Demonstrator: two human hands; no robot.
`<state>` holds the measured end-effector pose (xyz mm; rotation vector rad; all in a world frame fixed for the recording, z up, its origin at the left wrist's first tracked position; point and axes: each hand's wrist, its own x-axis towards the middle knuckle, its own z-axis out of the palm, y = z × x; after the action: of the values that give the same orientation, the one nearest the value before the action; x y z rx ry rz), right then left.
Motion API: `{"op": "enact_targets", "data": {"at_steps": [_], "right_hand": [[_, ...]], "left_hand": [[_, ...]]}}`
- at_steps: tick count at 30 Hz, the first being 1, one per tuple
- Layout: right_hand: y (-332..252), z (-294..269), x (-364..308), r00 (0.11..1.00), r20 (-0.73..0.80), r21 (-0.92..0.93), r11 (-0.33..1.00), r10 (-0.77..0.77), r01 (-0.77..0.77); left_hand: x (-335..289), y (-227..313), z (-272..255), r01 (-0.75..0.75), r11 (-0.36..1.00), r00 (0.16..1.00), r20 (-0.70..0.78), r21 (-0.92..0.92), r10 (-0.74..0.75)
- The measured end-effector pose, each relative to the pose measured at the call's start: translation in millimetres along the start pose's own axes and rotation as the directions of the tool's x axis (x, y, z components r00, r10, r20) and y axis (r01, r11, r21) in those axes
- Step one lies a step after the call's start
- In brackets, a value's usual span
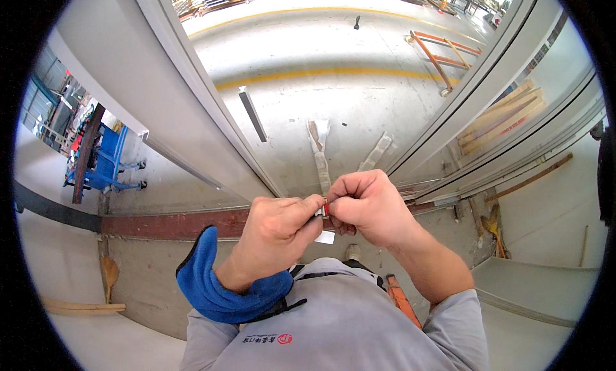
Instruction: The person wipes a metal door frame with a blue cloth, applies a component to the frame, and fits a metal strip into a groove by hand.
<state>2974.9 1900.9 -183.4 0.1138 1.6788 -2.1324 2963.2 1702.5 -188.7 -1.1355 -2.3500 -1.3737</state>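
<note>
My left hand [277,228] and my right hand [367,203] meet in front of my chest, both closed in a pinch. Between their fingertips is a small red and white piece [325,210], mostly covered by the fingers, so its kind does not show. Just below the fingers a white slip [325,237] shows; whether it is joined to the piece I cannot tell. A blue padded cloth [218,287] with black edging lies about my left forearm.
Pale upright frame profiles rise at left [186,82] and right [475,82], with a dark red beam [173,223] low between them. Beyond stand an orange metal frame [439,56] and a blue cart [106,159]. Wrapped strips [321,156] lie on the floor.
</note>
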Motion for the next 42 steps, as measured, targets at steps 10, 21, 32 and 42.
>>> {"op": "enact_targets", "data": {"at_steps": [10, 21, 32, 42], "right_hand": [[13.0, -1.1, 2.4, 0.993, 0.066, -0.006, 0.996, -0.093, 0.094], [254.8, -219.9, -3.7, 0.877, -0.461, -0.861, 0.305, -0.136, -0.406], [97.8, -32.8, 4.8, 0.352, 0.251, -0.914, -0.101, -0.902, 0.393], [81.6, -2.3, 42.4, 0.314, 0.174, -0.934, -0.055, -0.934, 0.354]], "left_hand": [[-2.2, 0.0, -1.7, 0.087, 0.995, 0.996, -0.028, -0.041, -0.088], [-12.9, -14.8, -12.5, 0.240, 0.964, 0.958, -0.133, -0.114, -0.254], [5.4, -15.6, 17.5, 0.461, 0.767, 0.728, -0.304, -0.447, -0.615], [13.8, -18.3, 29.7, 0.468, 0.765, 0.653, -0.411, -0.442, -0.636]]}}
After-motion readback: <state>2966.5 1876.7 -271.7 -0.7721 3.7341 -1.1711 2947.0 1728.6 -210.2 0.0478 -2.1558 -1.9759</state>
